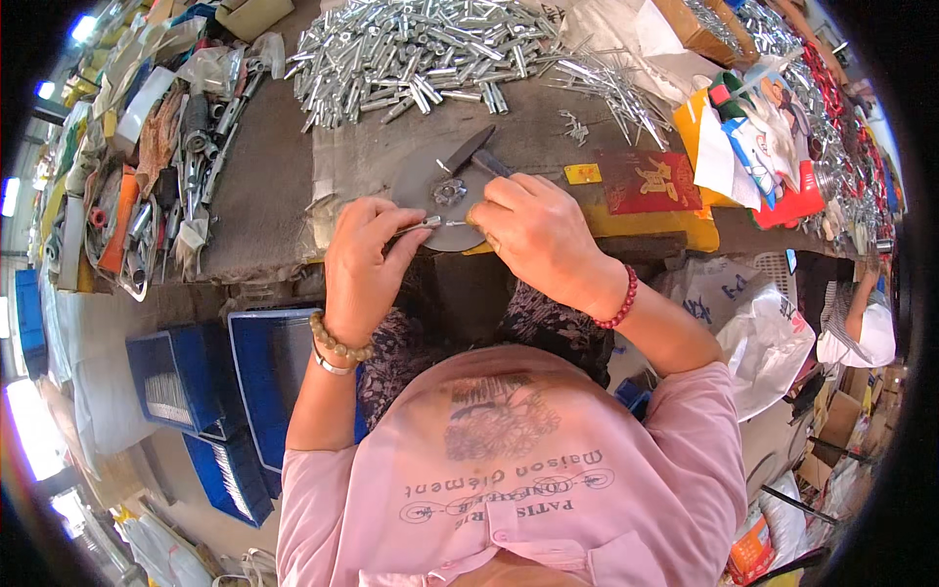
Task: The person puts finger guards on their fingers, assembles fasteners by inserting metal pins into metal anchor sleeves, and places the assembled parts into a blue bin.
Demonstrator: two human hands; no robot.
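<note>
Over the front edge of the workbench, my left hand (367, 252) pinches a short silver metal sleeve (430, 222) between thumb and fingers. My right hand (540, 235) is closed on a thin metal pin (456, 224), whose tip points toward the sleeve; whether the two touch is too small to tell. Beneath both hands lies a round grey metal disc (413, 181) with a small heap of metal parts (450, 192) on it. A dark hammer (467, 150) rests across the disc's far right side, its handle reaching toward my right knuckles.
A large pile of silver metal sleeves (421, 59) covers the bench's far side, with loose thin rods (626, 103) to its right. Tools (201, 127) crowd the left. A red envelope (650, 183) lies right of my hands. Blue crates (176, 377) stand below left; another person (859, 323) is far right.
</note>
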